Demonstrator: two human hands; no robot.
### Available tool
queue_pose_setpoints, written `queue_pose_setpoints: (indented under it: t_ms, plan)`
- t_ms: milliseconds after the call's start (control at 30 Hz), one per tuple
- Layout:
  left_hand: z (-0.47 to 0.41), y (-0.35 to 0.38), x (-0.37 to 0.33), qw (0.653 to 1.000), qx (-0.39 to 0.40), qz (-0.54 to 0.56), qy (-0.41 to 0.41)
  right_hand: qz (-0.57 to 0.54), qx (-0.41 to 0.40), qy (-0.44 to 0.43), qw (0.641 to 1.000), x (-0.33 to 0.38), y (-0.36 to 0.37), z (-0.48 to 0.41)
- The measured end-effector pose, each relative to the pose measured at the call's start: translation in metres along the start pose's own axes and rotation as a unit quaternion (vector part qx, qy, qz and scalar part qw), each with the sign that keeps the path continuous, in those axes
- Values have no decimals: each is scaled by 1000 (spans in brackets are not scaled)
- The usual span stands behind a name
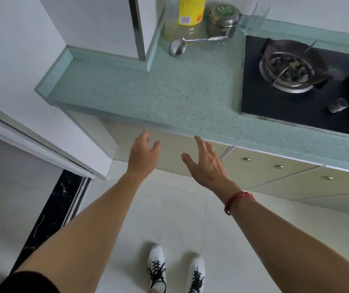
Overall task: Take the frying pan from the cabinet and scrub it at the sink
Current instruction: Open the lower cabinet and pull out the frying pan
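Speckled green countertop, yellow bottle, metal jar, ladle, black hob

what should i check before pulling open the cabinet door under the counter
1. Left hand at the thin metal edge strip of the beige cabinet door: fingers reach it, grip not closed: not ok.
2. Right hand free: open, holding nothing: ok.
3. Door ready to pull: shut, nothing in front of it: ok.
4. Frying pan inside: hidden behind the door: cannot tell.
5. White lace-up shoes back from the door's swing: seem far enough: ok.
6. Speckled green countertop edge above the door: nothing hangs over it: ok.
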State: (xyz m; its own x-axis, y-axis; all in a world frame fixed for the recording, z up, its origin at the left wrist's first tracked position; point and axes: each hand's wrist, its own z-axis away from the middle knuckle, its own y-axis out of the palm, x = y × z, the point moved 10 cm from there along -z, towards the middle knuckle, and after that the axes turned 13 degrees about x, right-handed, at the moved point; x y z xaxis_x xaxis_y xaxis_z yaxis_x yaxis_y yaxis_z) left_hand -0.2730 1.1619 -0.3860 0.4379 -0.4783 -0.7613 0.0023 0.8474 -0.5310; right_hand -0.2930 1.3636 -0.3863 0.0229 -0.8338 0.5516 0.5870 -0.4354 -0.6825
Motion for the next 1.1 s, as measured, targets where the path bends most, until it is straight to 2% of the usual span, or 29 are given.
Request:
queue_pose_setpoints:
  t_ms: [100,200,267,367,533,667,800,933,1100]
  plan:
    - [-35,10,29,988,4,139,-73,-104,21,32,994,-5,21,-37]
    - [-65,27,57,941,-1,310,-139,-176,54,82,979,-16,46,-68]
    - [-86,38,70,909,-1,383,-164,-244,54,116,961,-27,59,-88]
    - [-112,52,82,866,-6,469,-175,-414,43,152,896,-46,76,-113]
    - [-135,56,85,814,-21,558,-159,-643,14,141,753,-46,82,-141]
    - [-140,48,84,779,-55,607,-148,-730,-3,114,674,-37,83,-153]
    - [-137,46,79,768,-41,624,-138,-774,-21,99,625,-33,84,-156]
    - [-126,45,84,793,-29,588,-157,-787,-34,90,609,-30,87,-151]
    - [-101,51,101,795,-27,579,-178,-771,-23,99,628,-31,95,-131]
